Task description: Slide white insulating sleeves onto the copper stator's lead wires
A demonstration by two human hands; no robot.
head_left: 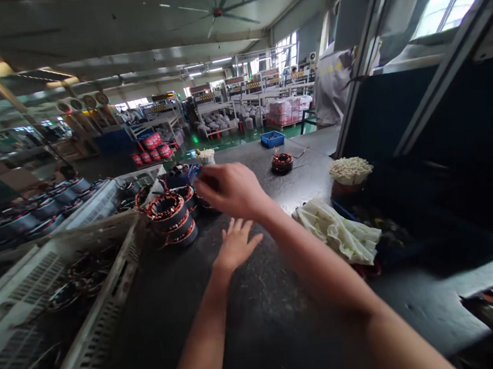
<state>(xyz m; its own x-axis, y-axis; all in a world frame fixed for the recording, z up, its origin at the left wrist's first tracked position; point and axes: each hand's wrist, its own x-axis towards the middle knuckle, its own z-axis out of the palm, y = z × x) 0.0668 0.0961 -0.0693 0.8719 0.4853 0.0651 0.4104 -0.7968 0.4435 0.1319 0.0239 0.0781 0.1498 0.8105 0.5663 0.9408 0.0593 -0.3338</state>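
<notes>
My left hand [235, 247] is held low over the dark tabletop [272, 296], fingers spread and holding nothing. Above and beyond it, my right hand [232, 191] reaches across to the left with its fingers curled; what they hold, if anything, is hidden. Stacked to the left of both hands are motor stators [167, 213], dark rings with copper windings and white bits on top. More stators behind them are partly covered by my right hand. Farther off on the table stands a single stator [282, 163] with loose wire leads.
White plastic crates [121, 274] with wound parts line the left side. At the right lie a crumpled pale cloth [339, 228] and a bundle of white sticks [350, 170]. A blue bin [272, 138] sits farther back, near a person in grey [332, 84].
</notes>
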